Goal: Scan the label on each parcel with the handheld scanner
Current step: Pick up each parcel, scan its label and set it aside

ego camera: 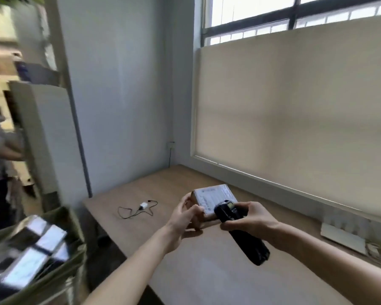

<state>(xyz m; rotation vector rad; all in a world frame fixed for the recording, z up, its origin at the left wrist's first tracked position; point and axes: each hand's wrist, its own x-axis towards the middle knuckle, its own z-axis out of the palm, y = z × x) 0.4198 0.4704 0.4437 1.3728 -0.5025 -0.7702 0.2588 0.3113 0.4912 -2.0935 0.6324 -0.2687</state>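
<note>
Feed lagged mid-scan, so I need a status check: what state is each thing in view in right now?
Parcel: held above the table, label side up, not set down.
Left hand: grips the parcel's near left end.
Scanner: held, head over the parcel's label.
Right hand: grip closed round the scanner.
Charger cable: lies loose on the table, untouched.
Bag of parcels: open, parcels inside.
Window blind: covers the lower window.

Both bare arms reach forward, close together. The left hand (186, 214) has its fingers and thumb curled around what it holds. The right hand (249, 219) is wrapped tight around its own thing, thumb on top.
</note>
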